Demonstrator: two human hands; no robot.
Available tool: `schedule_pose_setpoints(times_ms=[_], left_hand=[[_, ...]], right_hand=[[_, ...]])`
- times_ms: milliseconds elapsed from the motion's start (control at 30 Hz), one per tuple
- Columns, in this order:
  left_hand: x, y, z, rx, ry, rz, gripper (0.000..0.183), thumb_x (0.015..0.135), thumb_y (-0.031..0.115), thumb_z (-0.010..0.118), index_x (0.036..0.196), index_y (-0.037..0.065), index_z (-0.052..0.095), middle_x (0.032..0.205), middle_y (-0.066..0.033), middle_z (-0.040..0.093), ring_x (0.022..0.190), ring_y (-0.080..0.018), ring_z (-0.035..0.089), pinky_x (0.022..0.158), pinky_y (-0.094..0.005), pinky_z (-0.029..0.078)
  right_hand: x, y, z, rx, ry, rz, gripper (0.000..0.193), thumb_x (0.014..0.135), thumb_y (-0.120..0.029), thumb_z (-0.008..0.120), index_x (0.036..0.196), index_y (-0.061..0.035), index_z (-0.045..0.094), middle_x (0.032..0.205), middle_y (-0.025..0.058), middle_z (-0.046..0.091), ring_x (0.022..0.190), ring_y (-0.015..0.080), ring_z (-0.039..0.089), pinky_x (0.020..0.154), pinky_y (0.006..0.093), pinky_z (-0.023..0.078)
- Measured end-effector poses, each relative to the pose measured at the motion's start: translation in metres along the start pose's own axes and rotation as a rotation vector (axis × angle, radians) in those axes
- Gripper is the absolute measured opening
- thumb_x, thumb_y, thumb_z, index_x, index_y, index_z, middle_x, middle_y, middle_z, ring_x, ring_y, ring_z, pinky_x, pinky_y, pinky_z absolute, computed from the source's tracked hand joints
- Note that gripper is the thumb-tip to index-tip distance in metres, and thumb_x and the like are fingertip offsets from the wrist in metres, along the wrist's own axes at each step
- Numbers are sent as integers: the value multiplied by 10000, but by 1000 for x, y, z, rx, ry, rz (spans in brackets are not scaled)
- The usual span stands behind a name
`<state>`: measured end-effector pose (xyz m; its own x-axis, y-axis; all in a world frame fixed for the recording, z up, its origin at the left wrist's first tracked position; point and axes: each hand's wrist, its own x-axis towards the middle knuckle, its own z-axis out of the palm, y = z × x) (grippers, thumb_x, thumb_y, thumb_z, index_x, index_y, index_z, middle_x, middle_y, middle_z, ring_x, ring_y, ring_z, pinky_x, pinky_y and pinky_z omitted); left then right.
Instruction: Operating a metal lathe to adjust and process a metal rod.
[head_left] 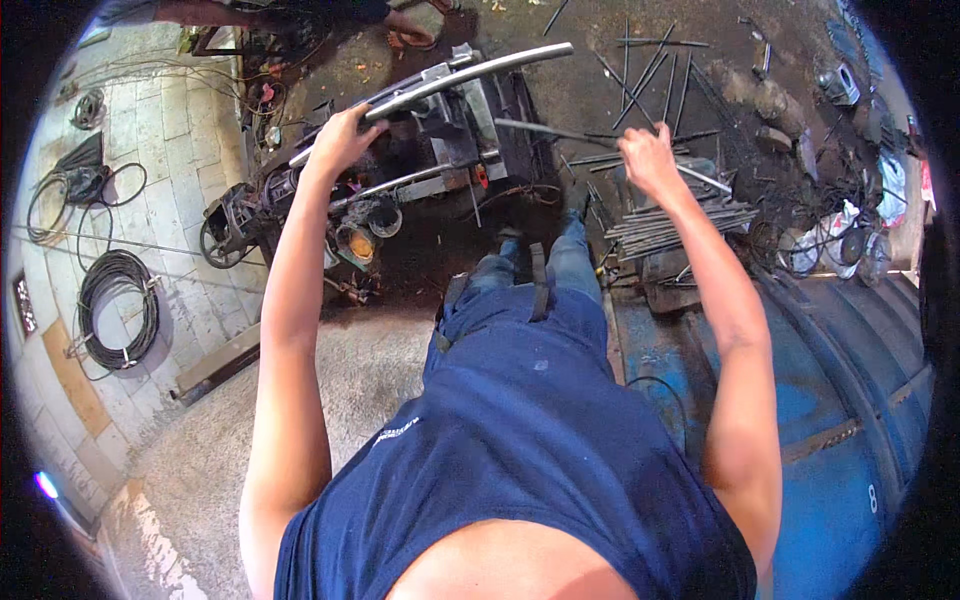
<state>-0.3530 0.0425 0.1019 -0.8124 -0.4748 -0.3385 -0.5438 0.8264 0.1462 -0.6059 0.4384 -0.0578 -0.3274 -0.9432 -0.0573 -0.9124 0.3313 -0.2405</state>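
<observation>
My left hand (343, 145) is closed around a long, pale metal bar (470, 72) that runs across the top of a dark, greasy machine (440, 125). The underside of that grip is hidden. My right hand (650, 160), off to the machine's right, has its fingers wrapped round a thin metal rod (555, 129). One end of the rod points toward the machine, and the other shows behind my wrist. Below that hand lies a pile of cut metal rods (680, 228), stacked roughly side by side.
A handwheel (226, 226) sits at the machine's left end, with a round cup (357, 243) nearby. Loose rods (650, 80) litter the dark floor ahead. Coiled black cable (118, 310) lies on the left tiles. Blue ribbed metal (800, 390) fills the right. Another person's foot (411, 28) appears at the top.
</observation>
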Motion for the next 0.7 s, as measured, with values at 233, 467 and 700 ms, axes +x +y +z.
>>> schedule_pose_setpoints(times_ms=[233, 467, 700], left_hand=[[13, -10, 22, 122, 115, 13, 282, 796, 272, 663, 1002, 81, 687, 800, -222, 648, 785, -388, 635, 694, -448, 500], [15, -8, 22, 121, 116, -2, 218, 772, 216, 661, 945, 84, 679, 786, -202, 649, 782, -383, 631, 691, -448, 497], [13, -2, 19, 86, 80, -110, 278, 747, 196, 672, 1006, 97, 656, 864, -185, 651, 864, -354, 628, 759, -437, 486]], right_hand=[[64, 10, 19, 70, 27, -42, 111, 746, -34, 564, 797, -38, 663, 852, 107, 609, 912, 287, 616, 960, 586, 345], [105, -2, 25, 142, -4, -165, 109, 746, -9, 560, 789, -34, 658, 888, 126, 599, 971, 308, 589, 991, 613, 318], [120, -3, 27, 135, -58, -184, 149, 757, 10, 525, 805, -37, 658, 929, 130, 603, 997, 310, 582, 1012, 610, 296]])
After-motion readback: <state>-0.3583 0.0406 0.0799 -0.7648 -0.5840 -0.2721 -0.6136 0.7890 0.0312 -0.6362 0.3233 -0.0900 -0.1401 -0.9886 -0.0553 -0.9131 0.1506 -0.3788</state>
